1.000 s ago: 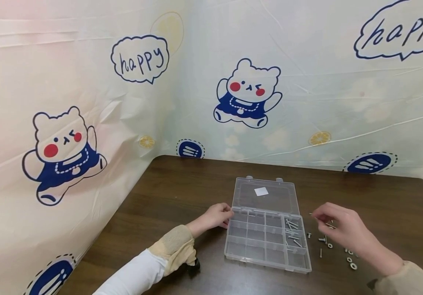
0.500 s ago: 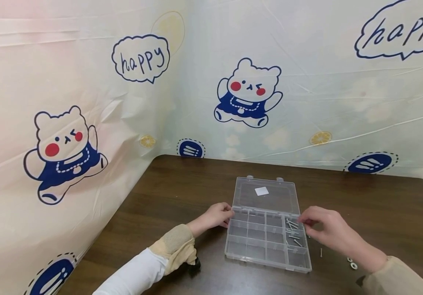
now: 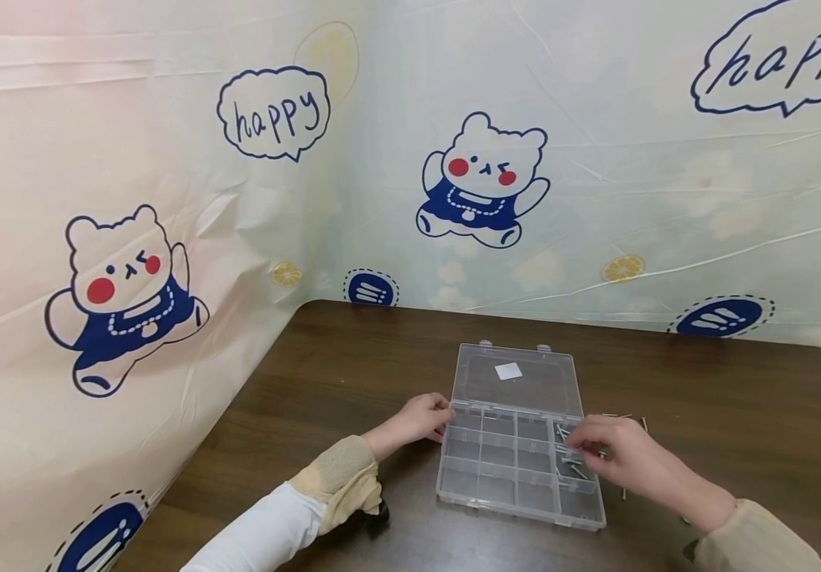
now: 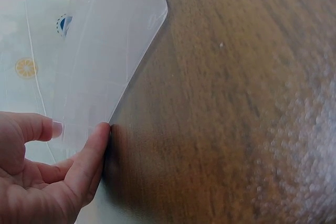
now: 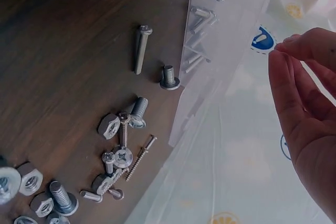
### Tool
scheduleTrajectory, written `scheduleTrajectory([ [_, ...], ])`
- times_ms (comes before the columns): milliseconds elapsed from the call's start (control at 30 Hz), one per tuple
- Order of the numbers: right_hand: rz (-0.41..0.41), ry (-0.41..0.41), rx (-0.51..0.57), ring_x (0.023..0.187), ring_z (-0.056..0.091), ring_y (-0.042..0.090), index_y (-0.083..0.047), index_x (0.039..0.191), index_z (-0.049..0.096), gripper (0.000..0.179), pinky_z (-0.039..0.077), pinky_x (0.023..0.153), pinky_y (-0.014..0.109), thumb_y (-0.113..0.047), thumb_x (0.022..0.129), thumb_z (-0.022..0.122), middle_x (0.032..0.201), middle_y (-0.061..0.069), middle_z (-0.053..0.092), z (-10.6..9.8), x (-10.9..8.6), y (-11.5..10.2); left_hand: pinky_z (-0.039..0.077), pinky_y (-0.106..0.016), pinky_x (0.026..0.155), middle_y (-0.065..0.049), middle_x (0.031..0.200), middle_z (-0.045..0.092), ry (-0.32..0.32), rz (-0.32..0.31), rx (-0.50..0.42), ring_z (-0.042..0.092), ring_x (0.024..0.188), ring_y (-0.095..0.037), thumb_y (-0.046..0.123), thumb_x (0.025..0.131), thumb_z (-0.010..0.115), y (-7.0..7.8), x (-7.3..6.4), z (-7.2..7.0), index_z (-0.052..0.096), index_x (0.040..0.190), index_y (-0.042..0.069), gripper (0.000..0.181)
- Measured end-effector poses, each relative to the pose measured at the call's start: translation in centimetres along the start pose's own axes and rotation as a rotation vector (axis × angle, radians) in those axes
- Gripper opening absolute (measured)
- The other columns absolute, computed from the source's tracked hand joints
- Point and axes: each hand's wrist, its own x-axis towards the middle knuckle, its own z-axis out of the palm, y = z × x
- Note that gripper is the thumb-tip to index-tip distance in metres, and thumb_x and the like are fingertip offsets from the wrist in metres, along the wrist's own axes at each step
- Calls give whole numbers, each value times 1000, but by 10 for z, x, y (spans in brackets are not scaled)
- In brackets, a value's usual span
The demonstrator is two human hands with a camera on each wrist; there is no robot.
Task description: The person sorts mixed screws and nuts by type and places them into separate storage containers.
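Observation:
On the table stands a clear plastic compartment box [image 3: 503,508], its lid [image 3: 542,389] folded back flat. My left hand [image 3: 419,418] holds the box by its left side; in the left wrist view the thumb and forefinger straddle the box's wall [image 4: 113,61]. Several metal screws [image 3: 571,461] lie in the right-hand column of compartments. Over that column is my right hand [image 3: 628,454], thumb and forefinger tips brought together. Nothing shows between those fingertips [image 5: 281,51] in the right wrist view; I cannot tell whether a small piece is pinched there.
Loose hardware lies to the right of the box: a long bolt [image 5: 141,50], a short bolt [image 5: 168,78], nuts [image 5: 109,126] and a thin screw [image 5: 139,161], with more nuts and washers beyond. The brown table [image 3: 353,357] meets a printed cloth [image 3: 381,159] at the back and left.
My right hand has moved left from the loose hardware to above the box's right-hand compartments, its fingertips kept together. My left hand and the box have stayed in place.

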Motion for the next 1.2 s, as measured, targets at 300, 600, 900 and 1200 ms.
scheduleTrajectory([
  [300, 51, 50, -66, 68, 52, -1, -14, 82, 65, 37, 44, 56, 8, 16, 61, 69, 79, -5, 61, -13, 0, 2, 56, -28, 59, -7, 75, 52, -1, 3, 8, 52, 61, -12, 7, 88, 51, 0, -1, -1, 53, 101, -11, 22],
  [600, 102, 84, -178, 66, 51, -3, -15, 81, 65, 35, 45, 54, 11, 13, 60, 71, 76, -8, 60, -32, -3, 9, 56, -28, 59, -8, 76, 53, 1, -3, 0, 52, 62, -12, 7, 88, 51, 0, -1, -1, 52, 101, -11, 22],
  [900, 325, 75, -246, 67, 52, -4, -12, 81, 66, 26, 52, 55, 23, 8, 66, 72, 76, -8, 62, -49, -10, 16, 57, -29, 60, -9, 77, 53, 1, -9, 14, 52, 62, -13, 7, 88, 52, -2, -1, -1, 53, 101, -11, 22],
  [1200, 461, 76, -286, 63, 51, -4, -10, 79, 67, 16, 50, 53, 23, 1, 69, 72, 74, -4, 63, -53, -21, 26, 57, -29, 60, -9, 76, 53, 1, -8, 17, 52, 63, -13, 7, 88, 51, 0, 0, 0, 53, 102, -11, 22],
])
